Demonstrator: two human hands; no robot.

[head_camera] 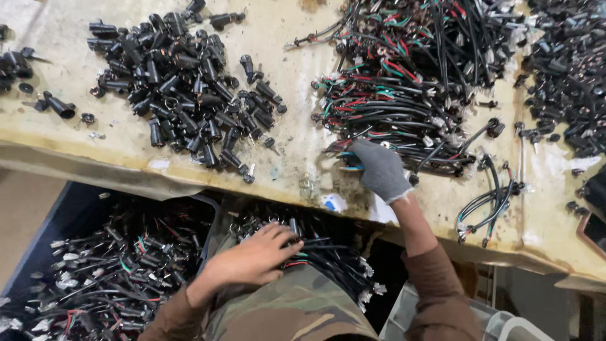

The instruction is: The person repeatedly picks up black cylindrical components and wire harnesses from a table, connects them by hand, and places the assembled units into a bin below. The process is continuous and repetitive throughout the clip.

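Note:
My right hand (380,169), in a grey glove, reaches onto the worn table (290,95) and closes on cables at the near edge of a big tangle of black, red, green and white wires (404,82). My left hand (255,256) is bare. It rests flat, fingers spread, on a bundle of black cables (328,252) that lies across my lap in camouflage trousers (297,309), below the table edge.
A heap of small black plastic connector caps (183,88) lies on the table's left. More black parts (568,76) pile up at the far right. A few loose cable assemblies (492,196) lie near the right edge. A dark bin of finished wires (107,271) stands lower left.

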